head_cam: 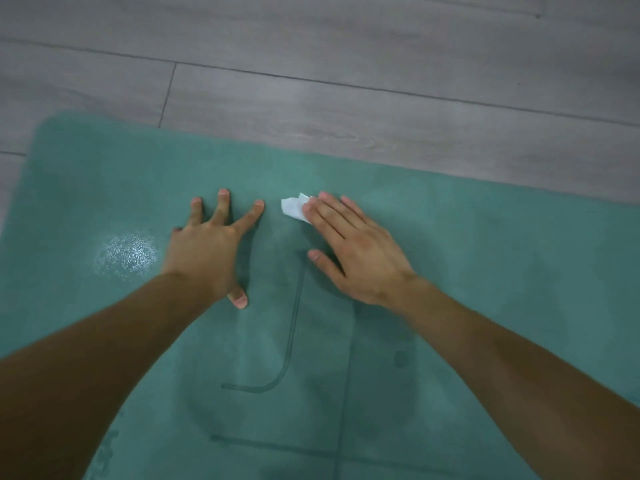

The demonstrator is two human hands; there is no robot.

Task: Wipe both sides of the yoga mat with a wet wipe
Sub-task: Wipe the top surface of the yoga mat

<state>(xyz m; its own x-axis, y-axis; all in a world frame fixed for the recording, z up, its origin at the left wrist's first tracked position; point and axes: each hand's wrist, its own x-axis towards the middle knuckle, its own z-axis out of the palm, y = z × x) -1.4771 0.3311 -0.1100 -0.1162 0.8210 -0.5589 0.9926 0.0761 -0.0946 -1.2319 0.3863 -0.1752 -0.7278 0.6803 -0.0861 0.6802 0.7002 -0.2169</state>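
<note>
The grey plank floor (381, 64) carries the teal yoga mat (485, 258), lying flat; soft and floppy, best lifted by an edge. The left hand (204, 251), fingers spread, braces it. The right hand (353, 251), fingers straight, presses the limp, light wet wipe (292, 207) mid-mat.

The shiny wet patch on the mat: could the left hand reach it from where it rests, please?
Probably yes. The left hand lies flat on the yoga mat just right of the wet patch, with only bare mat between them.
</note>
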